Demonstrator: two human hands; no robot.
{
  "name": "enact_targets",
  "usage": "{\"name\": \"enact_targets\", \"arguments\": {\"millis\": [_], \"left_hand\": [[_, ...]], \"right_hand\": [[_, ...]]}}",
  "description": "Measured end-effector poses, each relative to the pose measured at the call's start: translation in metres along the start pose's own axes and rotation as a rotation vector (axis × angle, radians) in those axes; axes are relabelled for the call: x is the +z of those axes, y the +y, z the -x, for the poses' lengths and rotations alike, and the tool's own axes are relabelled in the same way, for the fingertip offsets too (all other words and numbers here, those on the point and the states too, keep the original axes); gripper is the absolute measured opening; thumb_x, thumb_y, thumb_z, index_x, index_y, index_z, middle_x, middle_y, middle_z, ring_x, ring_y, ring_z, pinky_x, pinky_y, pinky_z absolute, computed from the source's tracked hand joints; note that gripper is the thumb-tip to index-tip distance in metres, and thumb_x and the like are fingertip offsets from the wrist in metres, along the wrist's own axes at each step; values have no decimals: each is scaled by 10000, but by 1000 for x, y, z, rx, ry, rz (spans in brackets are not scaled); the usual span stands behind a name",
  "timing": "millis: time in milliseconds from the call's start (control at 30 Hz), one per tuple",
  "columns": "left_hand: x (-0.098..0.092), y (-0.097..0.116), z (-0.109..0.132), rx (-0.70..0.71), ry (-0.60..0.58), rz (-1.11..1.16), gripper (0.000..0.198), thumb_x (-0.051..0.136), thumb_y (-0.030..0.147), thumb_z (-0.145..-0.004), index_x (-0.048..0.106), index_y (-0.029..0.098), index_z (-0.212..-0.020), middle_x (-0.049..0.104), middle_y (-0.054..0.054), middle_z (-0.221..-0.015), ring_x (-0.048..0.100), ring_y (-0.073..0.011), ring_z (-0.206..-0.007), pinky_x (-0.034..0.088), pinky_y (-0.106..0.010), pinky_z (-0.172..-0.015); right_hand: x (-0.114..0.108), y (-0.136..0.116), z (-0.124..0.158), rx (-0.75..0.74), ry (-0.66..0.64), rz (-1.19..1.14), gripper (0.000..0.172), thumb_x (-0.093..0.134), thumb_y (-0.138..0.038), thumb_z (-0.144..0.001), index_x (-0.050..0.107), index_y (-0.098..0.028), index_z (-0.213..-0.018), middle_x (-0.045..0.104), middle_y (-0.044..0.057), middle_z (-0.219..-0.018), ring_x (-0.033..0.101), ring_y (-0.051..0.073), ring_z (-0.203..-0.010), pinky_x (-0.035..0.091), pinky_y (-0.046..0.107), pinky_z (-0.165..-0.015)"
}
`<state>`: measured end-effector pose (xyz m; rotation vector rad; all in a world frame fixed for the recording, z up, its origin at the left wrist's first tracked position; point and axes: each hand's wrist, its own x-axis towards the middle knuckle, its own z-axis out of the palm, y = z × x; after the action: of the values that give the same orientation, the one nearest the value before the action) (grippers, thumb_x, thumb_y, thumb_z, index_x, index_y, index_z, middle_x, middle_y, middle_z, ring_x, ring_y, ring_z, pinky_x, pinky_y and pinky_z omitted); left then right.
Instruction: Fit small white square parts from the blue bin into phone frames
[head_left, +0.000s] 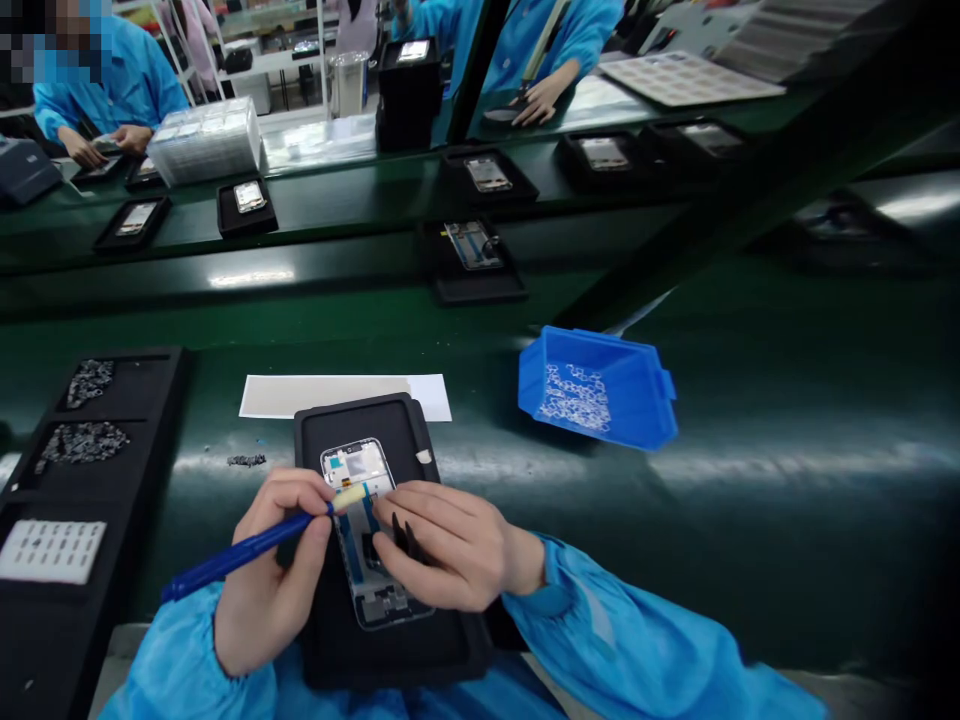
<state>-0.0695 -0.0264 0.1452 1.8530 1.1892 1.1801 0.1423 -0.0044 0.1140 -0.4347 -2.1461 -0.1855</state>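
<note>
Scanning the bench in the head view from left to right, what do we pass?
Black compartment tray → black work mat holding a phone frame → tilted blue plastic bin of small pale pieces.

Phone factory: green conveyor belt (420, 330), black trays (360, 425), blue smocks (637, 630)

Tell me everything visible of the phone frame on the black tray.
The phone frame is a round-cornered rectangle with a silvery rim, grey inner plate and blue strips. It lies flat on the black tray. The left hand holds a blue pen-like tool reaching across it; the right hand covers its middle.
</note>
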Motion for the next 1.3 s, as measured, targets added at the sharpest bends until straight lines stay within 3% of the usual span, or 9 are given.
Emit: {"name": "enact_targets", "arguments": {"millis": [167,433,533,600,667,767,867,967,1300], "left_hand": [[-1,3,4,10,-114,-57,134,505,110,-932,535,240,-944,605,-34,-929,612,-161,-883,510,-268,-789],[-6,2,4,10,-206,-82,150,521,98,-928,536,245,-954,607,-19,-928,626,-132,-871,520,-227,-779],[-7,0,5,-2,-179,-69,139,550,109,-921,549,246,-947,635,-10,-914,651,-128,-867,538,-220,-775],[-6,-2,6,-43,-97,-39,111,590,137,-908,557,241,-929,666,-4,-896,679,-132,-836,558,-228,-761],[-5,-6,6,-137,27,28,103,641,185,-888,549,228,-905,698,-3,-869,705,-143,-781,582,-246,-734],[-3,-16,6,-313,189,207,213,711,291,-853,520,212,-903,729,-4,-825,718,-153,-696,609,-264,-674],[0,-25,6,-453,248,395,343,761,381,-810,502,206,-950,744,0,-816,711,-138,-652,615,-253,-646],[6,-28,3,-573,252,515,463,818,439,-736,487,200,-955,745,4,-801,703,-126,-624,604,-226,-621],[19,-27,-4,-796,318,645,680,911,464,-570,462,202,-1008,749,12,-784,682,-102,-570,595,-195,-589]], "right_hand": [[-1,0,-2,-91,-49,114,175,640,-145,-854,692,-266,-739,747,6,-796,737,179,-759,659,276,-740],[1,-1,-6,-118,-40,12,97,709,-197,-826,686,-256,-753,735,21,-772,735,199,-753,659,300,-745],[2,1,-9,-146,-40,25,126,675,-185,-846,685,-258,-744,726,13,-737,731,185,-739,654,280,-744],[2,1,-8,-128,-25,2,162,629,-140,-873,675,-247,-761,727,14,-743,729,175,-746,649,272,-760],[3,1,-4,-13,3,-110,158,580,-101,-916,665,-215,-847,732,42,-781,728,180,-771,646,285,-762],[8,-2,2,334,99,-322,90,571,-150,-984,610,-195,-1052,737,78,-889,726,188,-803,637,290,-699],[15,-7,5,583,174,-450,190,642,-231,-974,565,-231,-1148,737,68,-1011,727,191,-859,626,303,-727],[20,-11,4,632,165,-519,176,659,-239,-966,582,-232,-1125,735,49,-1023,723,183,-892,612,300,-785],[28,-14,3,666,207,-471,90,645,-232,-973,612,-226,-1056,733,25,-930,717,165,-817,587,251,-752]]}}
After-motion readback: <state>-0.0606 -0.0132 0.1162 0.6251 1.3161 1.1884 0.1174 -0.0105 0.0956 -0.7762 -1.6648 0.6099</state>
